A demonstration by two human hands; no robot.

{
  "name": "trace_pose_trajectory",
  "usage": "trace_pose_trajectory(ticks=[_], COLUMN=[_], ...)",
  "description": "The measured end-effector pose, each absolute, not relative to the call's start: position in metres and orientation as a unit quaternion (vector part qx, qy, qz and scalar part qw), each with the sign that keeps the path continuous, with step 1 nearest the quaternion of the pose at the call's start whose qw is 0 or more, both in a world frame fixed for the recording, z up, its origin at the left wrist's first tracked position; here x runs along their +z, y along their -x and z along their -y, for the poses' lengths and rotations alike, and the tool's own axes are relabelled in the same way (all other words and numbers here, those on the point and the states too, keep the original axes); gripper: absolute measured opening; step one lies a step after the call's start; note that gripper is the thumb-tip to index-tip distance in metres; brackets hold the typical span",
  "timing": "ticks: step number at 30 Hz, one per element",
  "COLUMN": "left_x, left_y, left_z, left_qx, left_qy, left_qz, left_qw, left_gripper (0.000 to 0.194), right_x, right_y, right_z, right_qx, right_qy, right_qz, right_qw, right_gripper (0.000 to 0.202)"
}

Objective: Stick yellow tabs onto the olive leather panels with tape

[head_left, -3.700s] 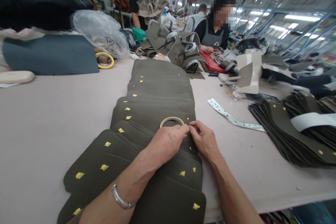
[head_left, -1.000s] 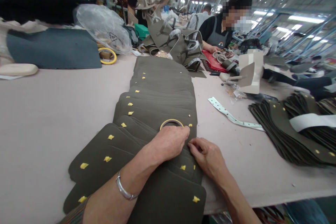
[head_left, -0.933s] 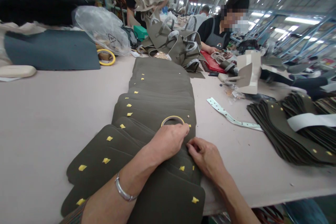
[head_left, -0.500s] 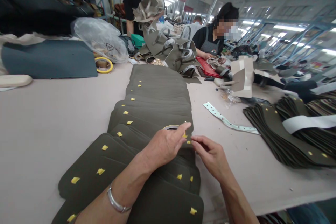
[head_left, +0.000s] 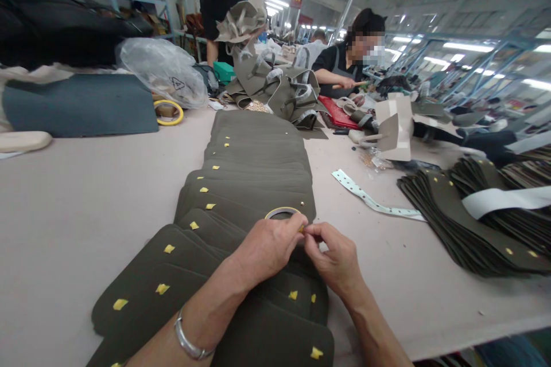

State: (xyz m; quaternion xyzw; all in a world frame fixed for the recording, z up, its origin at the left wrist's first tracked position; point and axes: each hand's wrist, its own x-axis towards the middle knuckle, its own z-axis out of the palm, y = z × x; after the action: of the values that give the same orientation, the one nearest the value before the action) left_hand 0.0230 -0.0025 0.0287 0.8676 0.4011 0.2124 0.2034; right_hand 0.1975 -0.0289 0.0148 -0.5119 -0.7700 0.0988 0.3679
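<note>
My left hand point(head_left: 269, 246) is closed around a roll of yellow tape point(head_left: 282, 212), whose rim shows above the knuckles. Right beside it, my right hand point(head_left: 333, 255) pinches at the tape's end, fingertips touching those of the left. Whatever lies between the right fingertips is mostly hidden. Both hands are over a long row of overlapping dark olive panels point(head_left: 253, 155) on the table. Small yellow tape pieces point(head_left: 162, 289) stick to the panels along both sides. A silver bangle point(head_left: 187, 338) circles my left wrist.
Stacked olive strips point(head_left: 465, 223) with a white band lie to the right, near a pale perforated strip point(head_left: 370, 198). Another yellow tape roll point(head_left: 170, 113), a plastic bag point(head_left: 163, 69) and a pile of olive pieces point(head_left: 279, 89) sit at the back. Two co-workers stand beyond.
My left fingers have curled in from being stretched out. My right hand has moved left until its fingertips meet the left hand at the tape roll.
</note>
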Motion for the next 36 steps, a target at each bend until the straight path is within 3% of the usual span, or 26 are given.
trace_pose_trajectory(ticks=[5,12,22,29,36], left_x=[0.027,0.02,0.021,0.016,0.014], left_y=[-0.022,-0.027,-0.024,-0.029,-0.03], left_z=[0.002,0.0,-0.003,-0.006,-0.008], left_qx=[0.232,0.288,0.415,0.226,0.156], left_qy=[-0.857,-0.84,-0.789,-0.816,-0.835], left_qz=[-0.415,-0.449,-0.448,-0.529,-0.523], left_qw=[0.198,0.097,0.065,0.06,0.07], left_gripper=[0.009,0.016,0.023,0.016,0.018], right_x=[0.013,0.023,0.025,-0.001,-0.006], right_y=[-0.19,-0.177,-0.178,-0.208,-0.205], right_z=[0.028,0.014,-0.018,-0.037,-0.043], right_qx=[0.089,0.334,0.4,0.418,0.337], right_qy=[0.531,0.598,0.606,0.619,0.642], right_qz=[0.749,0.575,0.484,0.505,0.57], right_qw=[0.386,0.448,0.489,0.432,0.387], right_gripper=[0.016,0.013,0.02,0.037,0.031])
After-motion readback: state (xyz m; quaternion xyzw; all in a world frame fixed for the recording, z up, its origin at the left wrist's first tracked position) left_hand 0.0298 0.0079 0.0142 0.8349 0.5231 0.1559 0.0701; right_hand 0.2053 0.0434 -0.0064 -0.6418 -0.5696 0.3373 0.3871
